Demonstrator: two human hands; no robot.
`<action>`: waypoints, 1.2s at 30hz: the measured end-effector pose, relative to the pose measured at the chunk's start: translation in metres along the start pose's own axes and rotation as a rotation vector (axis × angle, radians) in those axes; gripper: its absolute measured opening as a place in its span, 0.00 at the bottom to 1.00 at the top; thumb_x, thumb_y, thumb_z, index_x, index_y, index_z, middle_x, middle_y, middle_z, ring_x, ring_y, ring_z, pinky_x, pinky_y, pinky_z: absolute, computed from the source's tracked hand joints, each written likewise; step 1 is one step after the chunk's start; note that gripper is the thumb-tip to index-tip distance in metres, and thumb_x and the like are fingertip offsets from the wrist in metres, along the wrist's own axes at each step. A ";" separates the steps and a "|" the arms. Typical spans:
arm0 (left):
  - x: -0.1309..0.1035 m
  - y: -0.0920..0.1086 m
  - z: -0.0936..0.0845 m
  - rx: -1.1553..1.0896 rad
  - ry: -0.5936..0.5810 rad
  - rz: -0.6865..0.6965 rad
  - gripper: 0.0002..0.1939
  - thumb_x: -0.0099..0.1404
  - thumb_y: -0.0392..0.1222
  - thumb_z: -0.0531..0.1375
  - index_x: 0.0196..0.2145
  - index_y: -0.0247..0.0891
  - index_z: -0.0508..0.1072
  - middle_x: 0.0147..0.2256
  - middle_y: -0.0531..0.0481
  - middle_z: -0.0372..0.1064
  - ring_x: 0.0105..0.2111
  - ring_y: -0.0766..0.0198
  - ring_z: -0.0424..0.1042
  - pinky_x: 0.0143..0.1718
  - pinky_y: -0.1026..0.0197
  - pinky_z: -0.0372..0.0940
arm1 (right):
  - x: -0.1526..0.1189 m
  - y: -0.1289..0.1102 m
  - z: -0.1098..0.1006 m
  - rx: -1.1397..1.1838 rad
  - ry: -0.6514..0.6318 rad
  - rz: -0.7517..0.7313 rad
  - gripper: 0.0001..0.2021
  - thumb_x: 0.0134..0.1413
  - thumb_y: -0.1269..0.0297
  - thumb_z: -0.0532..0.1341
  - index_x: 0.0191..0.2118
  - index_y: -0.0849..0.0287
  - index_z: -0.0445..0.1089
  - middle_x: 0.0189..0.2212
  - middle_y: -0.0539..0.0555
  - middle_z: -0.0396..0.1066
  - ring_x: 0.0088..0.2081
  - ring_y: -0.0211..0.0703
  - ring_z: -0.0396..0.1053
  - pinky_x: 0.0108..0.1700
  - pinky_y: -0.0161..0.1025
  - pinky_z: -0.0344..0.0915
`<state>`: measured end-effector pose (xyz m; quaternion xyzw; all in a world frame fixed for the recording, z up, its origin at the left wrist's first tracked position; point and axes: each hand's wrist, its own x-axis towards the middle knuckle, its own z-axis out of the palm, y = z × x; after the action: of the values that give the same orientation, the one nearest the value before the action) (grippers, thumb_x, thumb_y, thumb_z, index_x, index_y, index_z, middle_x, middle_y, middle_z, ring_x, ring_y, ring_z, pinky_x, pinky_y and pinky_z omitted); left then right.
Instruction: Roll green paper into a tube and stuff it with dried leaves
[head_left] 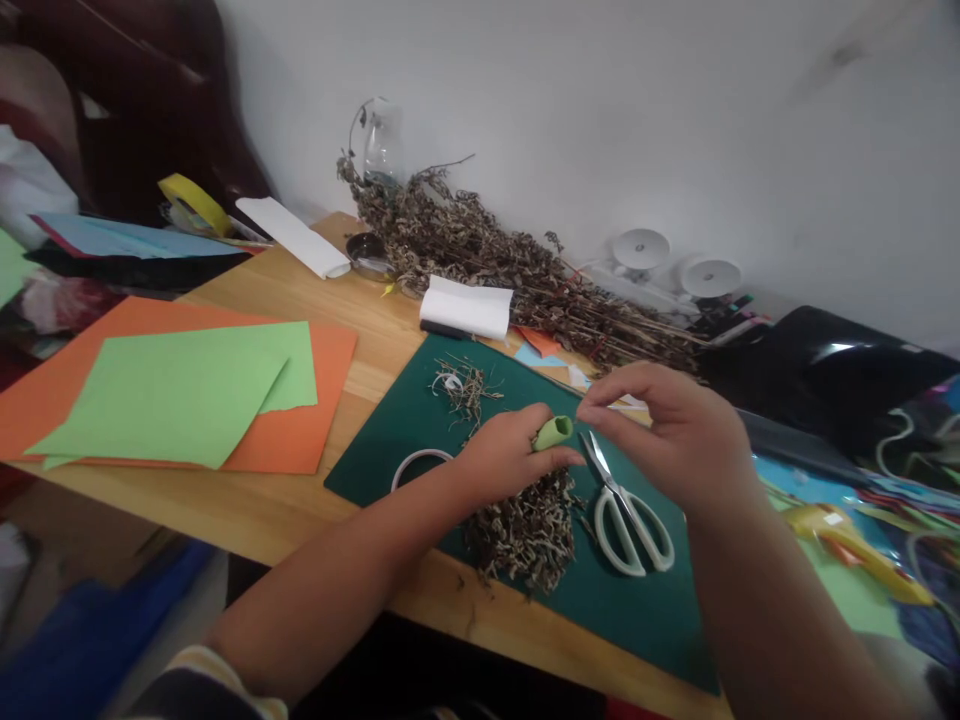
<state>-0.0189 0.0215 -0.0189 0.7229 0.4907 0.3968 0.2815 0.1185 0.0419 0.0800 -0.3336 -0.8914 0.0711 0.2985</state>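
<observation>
My left hand [506, 450] is wrapped round a small rolled tube of light green paper [553, 432], whose open end points up and to the right. Just right of the tube, my right hand [667, 430] has thumb and forefinger pinched together; whatever is between the fingertips is too small to make out. Under my left hand lies a pile of dried, curled plant bits [529, 535] on the green cutting mat [390, 430]. Scissors with white handles [626, 510] rest on the mat below my right hand, blades slightly apart. A few thin dry stems [466, 390] lie farther back.
Green paper sheets [172, 400] lie on orange paper [334, 400] at the left. Along the wall stretches a big bundle of dried plants [465, 230], with a glass vase [382, 150] behind. A white roll [466, 305] sits at the mat's far edge. A yellow glue gun [847, 540] is at right.
</observation>
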 end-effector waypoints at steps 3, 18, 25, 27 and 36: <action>0.000 -0.001 0.001 -0.015 -0.003 0.002 0.19 0.55 0.57 0.54 0.24 0.39 0.55 0.20 0.57 0.57 0.22 0.66 0.61 0.20 0.66 0.48 | -0.001 0.001 0.004 -0.023 -0.058 -0.080 0.03 0.47 0.67 0.59 0.26 0.56 0.65 0.24 0.48 0.69 0.28 0.37 0.67 0.31 0.36 0.62; -0.002 0.003 -0.002 -0.070 -0.016 -0.005 0.18 0.56 0.56 0.53 0.23 0.39 0.55 0.21 0.57 0.57 0.21 0.68 0.59 0.21 0.66 0.49 | -0.015 0.014 0.008 -0.118 -0.229 -0.269 0.16 0.55 0.54 0.48 0.36 0.56 0.69 0.53 0.59 0.56 0.52 0.56 0.54 0.50 0.57 0.51; 0.000 0.003 -0.004 -0.079 -0.020 -0.014 0.21 0.53 0.59 0.54 0.22 0.39 0.53 0.19 0.59 0.54 0.21 0.69 0.56 0.21 0.66 0.47 | -0.021 0.026 0.009 0.085 0.003 -0.160 0.07 0.53 0.68 0.53 0.36 0.56 0.67 0.41 0.56 0.65 0.44 0.44 0.63 0.45 0.46 0.61; 0.000 0.002 -0.004 -0.085 -0.022 -0.023 0.21 0.54 0.58 0.53 0.22 0.39 0.52 0.19 0.59 0.53 0.21 0.69 0.56 0.20 0.67 0.46 | -0.022 0.032 0.015 0.101 -0.071 -0.137 0.05 0.50 0.68 0.56 0.35 0.56 0.66 0.36 0.55 0.66 0.40 0.42 0.65 0.43 0.43 0.63; 0.003 0.001 -0.004 -0.085 -0.046 -0.046 0.22 0.52 0.58 0.55 0.21 0.39 0.51 0.19 0.59 0.52 0.21 0.70 0.55 0.20 0.67 0.46 | -0.019 0.033 0.027 0.069 -0.138 -0.151 0.03 0.49 0.65 0.58 0.30 0.57 0.65 0.27 0.52 0.69 0.33 0.41 0.67 0.34 0.39 0.64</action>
<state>-0.0208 0.0235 -0.0150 0.7076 0.4833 0.3942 0.3321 0.1327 0.0572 0.0377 -0.2493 -0.9294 0.1020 0.2523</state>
